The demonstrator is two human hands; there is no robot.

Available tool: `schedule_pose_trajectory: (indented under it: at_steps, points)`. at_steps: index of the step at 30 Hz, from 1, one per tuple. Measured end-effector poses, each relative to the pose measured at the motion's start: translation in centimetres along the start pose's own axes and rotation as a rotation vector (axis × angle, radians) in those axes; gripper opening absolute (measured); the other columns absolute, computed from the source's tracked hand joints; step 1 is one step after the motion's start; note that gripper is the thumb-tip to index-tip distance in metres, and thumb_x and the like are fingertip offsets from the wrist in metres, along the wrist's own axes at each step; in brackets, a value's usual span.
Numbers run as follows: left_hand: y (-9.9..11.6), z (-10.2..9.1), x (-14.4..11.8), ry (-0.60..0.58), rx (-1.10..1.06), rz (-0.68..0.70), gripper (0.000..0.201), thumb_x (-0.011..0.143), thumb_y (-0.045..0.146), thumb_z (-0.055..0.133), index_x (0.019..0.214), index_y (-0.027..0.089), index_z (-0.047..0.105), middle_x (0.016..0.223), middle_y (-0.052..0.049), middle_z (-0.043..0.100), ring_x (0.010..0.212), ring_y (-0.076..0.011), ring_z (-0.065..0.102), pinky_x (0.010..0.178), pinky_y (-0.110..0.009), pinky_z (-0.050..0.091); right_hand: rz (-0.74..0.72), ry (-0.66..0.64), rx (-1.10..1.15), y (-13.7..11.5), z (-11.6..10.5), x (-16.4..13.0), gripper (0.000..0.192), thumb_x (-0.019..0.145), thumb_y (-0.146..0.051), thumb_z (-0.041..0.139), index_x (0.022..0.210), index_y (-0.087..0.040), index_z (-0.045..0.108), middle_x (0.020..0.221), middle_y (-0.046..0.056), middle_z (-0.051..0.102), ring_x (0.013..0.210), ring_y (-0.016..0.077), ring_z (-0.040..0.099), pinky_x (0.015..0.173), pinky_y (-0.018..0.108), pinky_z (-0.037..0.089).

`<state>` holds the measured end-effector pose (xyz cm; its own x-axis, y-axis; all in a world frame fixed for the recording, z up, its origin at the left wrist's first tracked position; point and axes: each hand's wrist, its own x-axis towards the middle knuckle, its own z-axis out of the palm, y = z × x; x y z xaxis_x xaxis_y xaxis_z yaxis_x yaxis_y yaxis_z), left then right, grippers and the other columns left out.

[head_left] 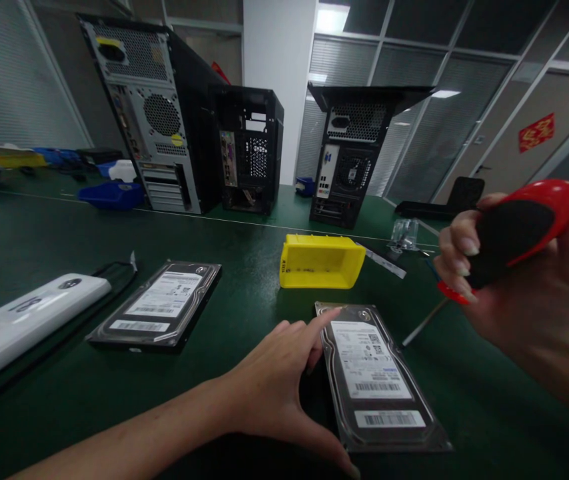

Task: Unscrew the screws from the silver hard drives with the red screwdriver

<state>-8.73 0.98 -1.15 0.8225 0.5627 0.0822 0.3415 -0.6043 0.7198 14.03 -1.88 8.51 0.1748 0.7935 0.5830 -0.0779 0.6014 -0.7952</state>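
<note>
At the near edge of the dark green bench [244,267], the person's left hand [274,380] lies spread against the left side of a silver, label-topped hard drive [377,377], forefinger on its far-left corner and thumb along its near side; the drive lies flat and the hand holds nothing. To the right, raised above the bench, the right hand [519,293] is wrapped around the red-and-black handle of a screwdriver [509,237], whose thin metal shaft slants down to a tip near the drive's right side. Towards the left edge lie a second flat hard drive with a black frame [157,307] and a long white device [24,320] with a black cable beside it; just beyond the nearer drive stands a yellow plastic bin [320,261]. Along the far edge stand three open computer tower cases [252,150], rear panels facing the person, with a blue tray [112,195] at the far left.
</note>
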Motion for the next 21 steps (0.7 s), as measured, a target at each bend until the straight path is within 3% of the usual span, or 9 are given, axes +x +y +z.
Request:
schedule_pose_trajectory:
  at_steps: [5, 10, 17, 21]
  points:
    - [0.16, -0.16, 0.01, -0.013, -0.008, 0.015, 0.128, 0.046, 0.063, 0.078, 0.147, 0.028, 0.006, 0.125, -0.007, 0.050, 0.104, -0.0302, 0.048, 0.090, -0.045, 0.037, 0.011, -0.028, 0.000, -0.08, -0.05, -0.19, 0.050, 0.069, -0.068, 0.053, 0.091, -0.024, 0.059, 0.059, -0.002, 0.044, 0.044, 0.0125, 0.042, 0.032, 0.025, 0.032]
    - [0.04, -0.10, -0.01, -0.020, -0.006, 0.000, 0.129, 0.047, 0.065, 0.077, 0.148, 0.028, 0.005, 0.127, -0.008, 0.049, 0.107, -0.0316, 0.049, 0.092, -0.047, 0.036, 0.017, -0.067, 0.025, 0.05, -0.07, -0.06, 0.026, 0.073, -0.048, 0.061, 0.085, -0.025, 0.061, 0.059, -0.002, 0.044, 0.041, 0.0098, 0.039, 0.033, 0.022, 0.026]
    - [0.05, -0.18, -0.03, -0.020, -0.009, 0.018, 0.128, 0.048, 0.065, 0.076, 0.147, 0.028, 0.005, 0.136, -0.009, 0.043, 0.112, -0.0322, 0.046, 0.095, -0.048, 0.035, 0.068, 0.015, 0.010, 0.04, -0.03, 0.04, 0.043, 0.077, -0.057, 0.050, 0.091, -0.019, 0.062, 0.068, 0.002, 0.047, 0.047, 0.0130, 0.045, 0.037, 0.027, 0.033]
    - [0.10, -0.27, -0.02, -0.017, -0.016, 0.005, 0.130, 0.048, 0.063, 0.077, 0.148, 0.025, 0.004, 0.121, -0.008, 0.052, 0.108, -0.0303, 0.048, 0.098, -0.049, 0.031, 0.068, -0.010, 0.009, -0.01, 0.09, 0.22, 0.043, 0.076, -0.059, 0.050, 0.094, -0.021, 0.059, 0.064, 0.000, 0.045, 0.042, 0.0115, 0.041, 0.036, 0.026, 0.030]
